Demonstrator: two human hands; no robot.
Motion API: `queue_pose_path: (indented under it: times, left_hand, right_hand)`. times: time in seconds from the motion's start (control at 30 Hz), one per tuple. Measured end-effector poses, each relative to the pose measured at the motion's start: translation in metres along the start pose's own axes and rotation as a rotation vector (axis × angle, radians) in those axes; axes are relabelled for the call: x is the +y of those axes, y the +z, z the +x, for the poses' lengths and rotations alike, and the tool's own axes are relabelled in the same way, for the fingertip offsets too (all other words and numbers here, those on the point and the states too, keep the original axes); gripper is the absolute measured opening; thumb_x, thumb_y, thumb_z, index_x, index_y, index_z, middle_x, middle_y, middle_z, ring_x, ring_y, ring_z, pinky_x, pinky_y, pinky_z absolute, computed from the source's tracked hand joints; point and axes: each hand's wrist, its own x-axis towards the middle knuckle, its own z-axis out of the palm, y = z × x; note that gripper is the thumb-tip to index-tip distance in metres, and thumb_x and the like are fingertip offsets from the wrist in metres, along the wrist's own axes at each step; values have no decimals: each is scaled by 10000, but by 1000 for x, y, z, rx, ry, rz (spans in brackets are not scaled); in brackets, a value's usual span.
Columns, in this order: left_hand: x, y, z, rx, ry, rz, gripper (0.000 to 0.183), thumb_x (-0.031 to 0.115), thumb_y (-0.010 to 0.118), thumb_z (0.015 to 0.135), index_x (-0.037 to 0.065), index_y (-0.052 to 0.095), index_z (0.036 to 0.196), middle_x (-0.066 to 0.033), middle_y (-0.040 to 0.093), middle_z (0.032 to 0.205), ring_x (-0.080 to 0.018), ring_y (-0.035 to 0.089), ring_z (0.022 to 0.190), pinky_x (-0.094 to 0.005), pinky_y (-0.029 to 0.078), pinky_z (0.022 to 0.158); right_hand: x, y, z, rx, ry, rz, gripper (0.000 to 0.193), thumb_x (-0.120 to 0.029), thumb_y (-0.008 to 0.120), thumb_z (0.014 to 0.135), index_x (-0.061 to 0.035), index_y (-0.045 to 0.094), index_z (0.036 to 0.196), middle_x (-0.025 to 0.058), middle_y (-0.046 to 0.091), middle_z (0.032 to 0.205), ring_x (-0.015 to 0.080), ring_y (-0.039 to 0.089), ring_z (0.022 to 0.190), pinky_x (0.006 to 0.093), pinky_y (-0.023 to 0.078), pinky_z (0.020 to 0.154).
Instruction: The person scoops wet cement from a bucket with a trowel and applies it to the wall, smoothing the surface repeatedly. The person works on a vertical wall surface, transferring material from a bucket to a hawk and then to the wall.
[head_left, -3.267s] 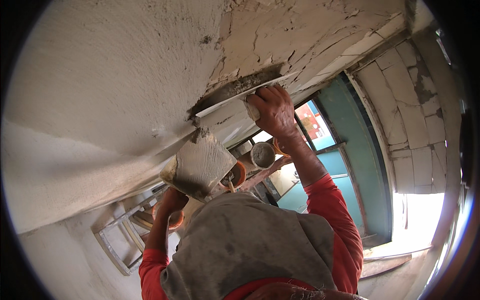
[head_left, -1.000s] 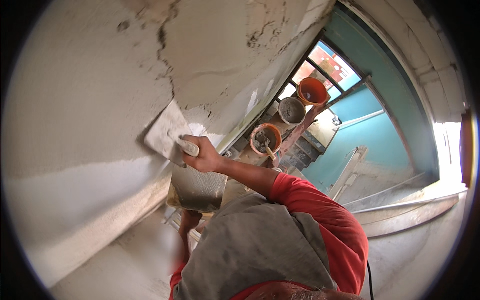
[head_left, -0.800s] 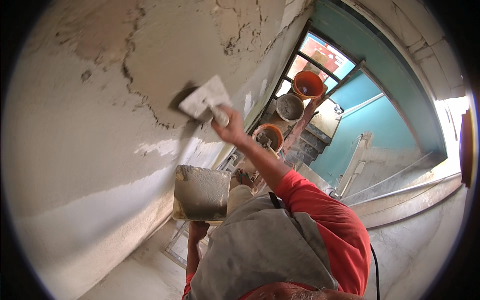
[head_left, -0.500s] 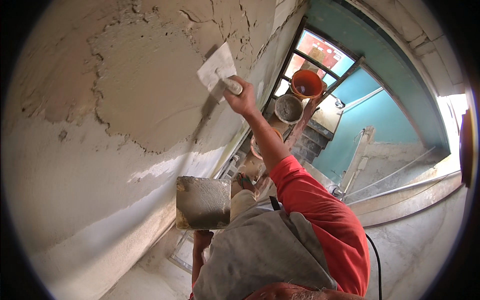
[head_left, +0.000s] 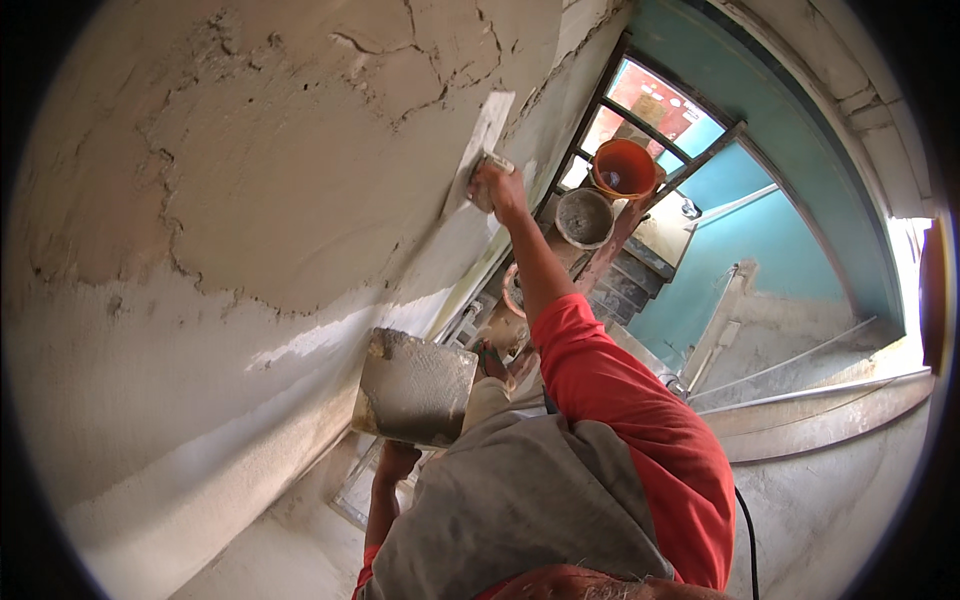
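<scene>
My right hand [head_left: 497, 186] grips the handle of a flat plastering trowel [head_left: 483, 143], whose blade lies against the wall [head_left: 250, 180] at arm's length. The wall there is rough, cracked brownish plaster above a smoother pale band. My left hand [head_left: 396, 462] holds a square mortar board [head_left: 415, 387] from below, level at chest height, with a little grey mortar along its upper edge. The red sleeve of my right arm [head_left: 610, 390] stretches up to the trowel.
An orange bucket [head_left: 623, 168] and a grey mortar-caked bucket [head_left: 584, 217] sit beside a window with dark bars [head_left: 640, 110]. A third bucket [head_left: 512, 290] shows partly behind my arm. Teal wall [head_left: 760, 240] and stair steps [head_left: 625, 280] lie to the right.
My right hand has swept the trowel along the wall, farther from me toward the window. The mortar board stayed in my left hand at chest height.
</scene>
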Motion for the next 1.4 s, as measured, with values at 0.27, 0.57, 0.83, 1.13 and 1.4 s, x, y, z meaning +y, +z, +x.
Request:
queue_pose_path:
  times: [0.27,0.57,0.83,1.13,1.4]
  left_hand:
    - [17,-11,7,-13,12,211,623,69,698,664,-75,560,1254,-241,673,1176,-327,645,1115,-373,497,963]
    - [-14,-11,0,-45,12,195,474,45,663,669,-63,621,1129,-219,695,1073,-334,651,1055,-404,512,916]
    - [-50,-5,6,-14,-76,-58,519,85,616,702,-1,634,1214,-265,672,1188,-423,615,1173,-441,507,952]
    - [-20,-17,40,-221,-226,38,492,63,633,706,-65,600,1180,-167,693,951,-256,632,731,-411,539,699]
    - [41,18,116,-342,8,-137,243,132,677,776,-29,669,958,-43,652,712,-149,582,641,-361,477,606]
  right_hand:
    - [58,65,-108,-211,243,399,146,-64,563,769,-25,568,909,128,615,783,293,642,699,443,568,697]
    - [18,148,-201,-499,28,135,114,37,576,787,-9,586,891,73,624,794,173,635,722,321,525,666]
    - [44,147,-217,-613,-423,-549,103,-19,619,776,-52,593,871,82,590,785,218,554,688,338,480,666]
    - [66,-7,-160,-552,-656,-1206,527,-150,708,706,-97,660,1229,161,685,1165,371,653,1081,464,530,941]
    - [6,-155,-198,-85,-189,-1429,433,-177,727,736,-47,648,1141,210,683,1069,421,663,1001,482,537,869]
